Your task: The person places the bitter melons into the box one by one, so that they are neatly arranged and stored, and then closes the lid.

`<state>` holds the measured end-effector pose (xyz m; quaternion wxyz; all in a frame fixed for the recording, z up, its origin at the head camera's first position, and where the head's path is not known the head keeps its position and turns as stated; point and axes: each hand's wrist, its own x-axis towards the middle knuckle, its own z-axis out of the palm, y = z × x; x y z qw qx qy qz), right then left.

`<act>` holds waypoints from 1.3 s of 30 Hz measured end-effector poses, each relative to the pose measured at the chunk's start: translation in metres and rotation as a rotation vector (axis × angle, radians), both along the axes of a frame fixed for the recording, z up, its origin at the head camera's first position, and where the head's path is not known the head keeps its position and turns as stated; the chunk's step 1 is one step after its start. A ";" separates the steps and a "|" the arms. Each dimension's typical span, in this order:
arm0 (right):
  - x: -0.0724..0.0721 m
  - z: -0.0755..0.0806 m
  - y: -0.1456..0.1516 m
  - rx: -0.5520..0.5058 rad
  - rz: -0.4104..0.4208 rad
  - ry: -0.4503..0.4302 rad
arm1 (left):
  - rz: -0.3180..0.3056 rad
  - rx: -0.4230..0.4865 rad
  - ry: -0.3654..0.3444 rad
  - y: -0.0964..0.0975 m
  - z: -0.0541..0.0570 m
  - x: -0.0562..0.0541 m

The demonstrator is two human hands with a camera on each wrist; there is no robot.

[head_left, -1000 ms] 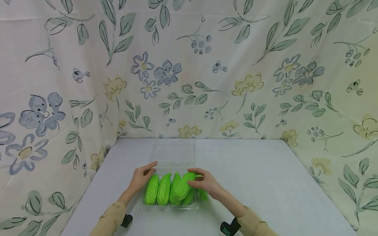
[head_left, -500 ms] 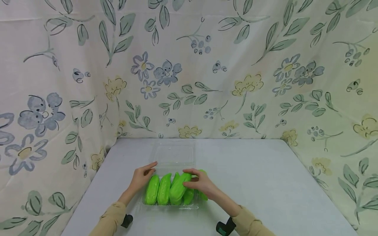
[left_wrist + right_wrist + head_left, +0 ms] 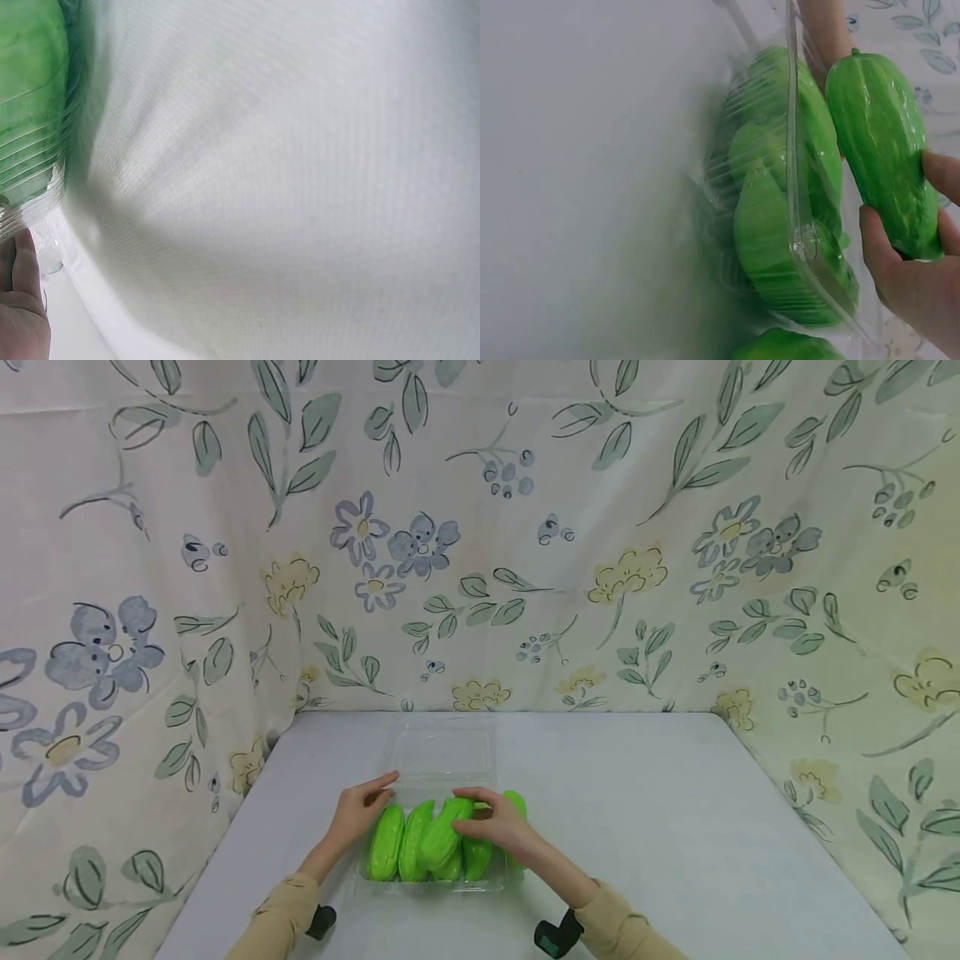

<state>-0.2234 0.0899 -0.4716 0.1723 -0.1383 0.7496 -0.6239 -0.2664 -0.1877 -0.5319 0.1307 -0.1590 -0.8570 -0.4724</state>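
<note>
My right hand [image 3: 498, 822] grips a plump, ribbed green cucumber [image 3: 442, 839] between thumb and fingers, tilted above other cucumbers in a clear plastic box [image 3: 431, 887]. In the right wrist view the held cucumber [image 3: 877, 142] shows its small stem end, just beyond the box's rim [image 3: 793, 150]. Several cucumbers [image 3: 386, 843] lie side by side inside. My left hand [image 3: 360, 810] pinches the box's back left corner; the left wrist view shows part of that hand [image 3: 26, 315] against the box wall.
The box's transparent lid [image 3: 442, 752] lies folded back behind it. Another green cucumber [image 3: 515, 800] lies just outside the box on the right, partly behind my right hand. A white table [image 3: 637, 802] is bounded by a floral curtain [image 3: 480, 568].
My right hand has moved left across the box with the cucumber, uncovering more of the cucumber outside the box. My left hand has stayed at the corner.
</note>
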 end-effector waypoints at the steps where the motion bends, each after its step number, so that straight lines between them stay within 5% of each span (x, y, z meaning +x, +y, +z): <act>1: -0.001 0.000 -0.001 0.003 -0.004 -0.002 | 0.002 0.001 -0.002 0.000 0.000 0.000; 23: -0.004 0.000 -0.021 0.009 0.014 0.042 | -0.003 0.011 -0.003 0.000 0.000 -0.001; 39: -0.004 -0.008 -0.051 0.094 0.072 0.203 | 0.023 0.004 -0.061 0.000 -0.003 -0.001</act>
